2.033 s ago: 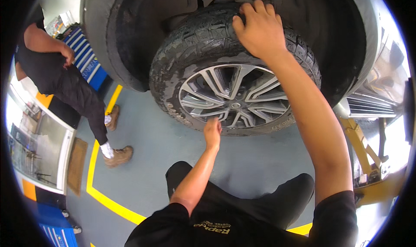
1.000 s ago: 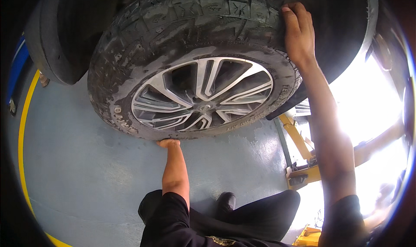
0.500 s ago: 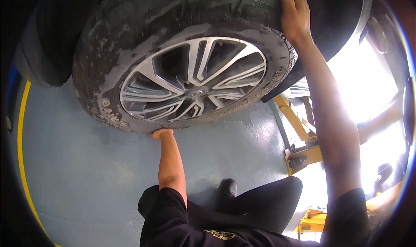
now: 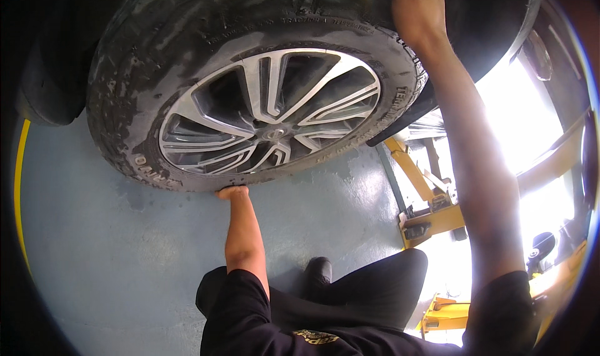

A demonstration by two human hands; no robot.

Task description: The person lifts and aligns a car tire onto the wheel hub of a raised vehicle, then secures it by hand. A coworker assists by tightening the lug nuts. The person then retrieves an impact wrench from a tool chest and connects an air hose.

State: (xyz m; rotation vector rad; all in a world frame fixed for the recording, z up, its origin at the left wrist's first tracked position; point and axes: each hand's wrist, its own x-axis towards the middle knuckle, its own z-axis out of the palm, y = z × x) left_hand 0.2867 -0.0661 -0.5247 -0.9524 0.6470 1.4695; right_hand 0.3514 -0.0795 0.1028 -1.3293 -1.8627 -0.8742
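A car wheel (image 4: 270, 133) with a dark, scuffed tyre (image 4: 134, 100) and a silver and black multi-spoke rim fills the upper middle of the view, tilted. Beneath its lower edge my left hand (image 4: 232, 192) supports the tyre; the fingers are hidden under the rubber. At the upper right my right hand (image 4: 420, 12) grips the tread, its fingertips cut off by the top of the picture. Between them the two hands hold the wheel. Around and behind it is the dark wheel arch (image 4: 487, 37).
Yellow lift arms (image 4: 434, 221) stand on the right, with another yellow lift part (image 4: 445, 315) lower down. A yellow line (image 4: 19, 193) marks the grey floor (image 4: 125, 262) at left. My shoe (image 4: 319, 271) is on the floor below the wheel.
The wheel has turned slightly counterclockwise and sits a little further left and larger in view. Both hands stay on it. The floor line and lift arms have shifted left in the picture.
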